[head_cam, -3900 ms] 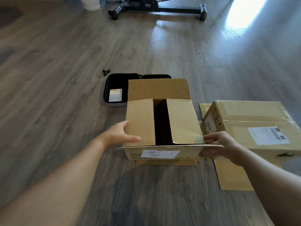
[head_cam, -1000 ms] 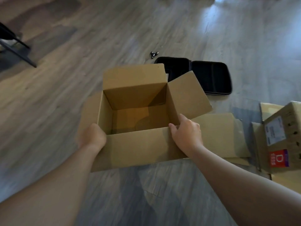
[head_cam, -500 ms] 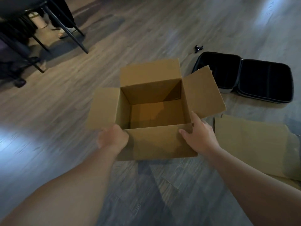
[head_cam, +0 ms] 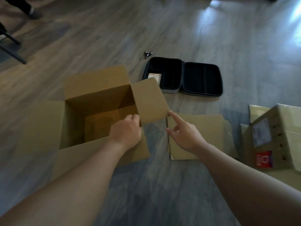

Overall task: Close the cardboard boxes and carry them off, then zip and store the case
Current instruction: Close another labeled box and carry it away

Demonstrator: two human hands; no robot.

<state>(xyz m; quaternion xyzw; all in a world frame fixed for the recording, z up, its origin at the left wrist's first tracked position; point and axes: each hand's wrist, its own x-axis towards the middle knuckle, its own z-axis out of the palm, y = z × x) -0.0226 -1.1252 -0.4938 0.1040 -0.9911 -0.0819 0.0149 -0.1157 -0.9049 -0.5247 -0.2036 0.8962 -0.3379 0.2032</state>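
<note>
Head view: the open brown cardboard box (head_cam: 97,111) sits centre-left on the floor. Left hand (head_cam: 125,132) curls at the base of its right flap (head_cam: 150,101), fingertips hidden, grip unclear; right hand (head_cam: 185,134) loose, index finger touching the flap's corner.

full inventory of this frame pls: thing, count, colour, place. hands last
open cardboard box: 1, brown, centre-left on floor, flaps up or out
flat cardboard sheet: 1, brown, on floor right of the open box
closed cardboard box: 1, tan with grey label and red sticker, right edge
case: 1, black, unzipped, lying open behind the box
card in case: 1, white, left half
small object: 1, black, floor behind case; too small to identify
chair legs: black, top left
floor: grey wood
left hand: 1, at box's right near corner, fingers curled on the flap base
right hand: 1, index finger touching the right flap's corner
</note>
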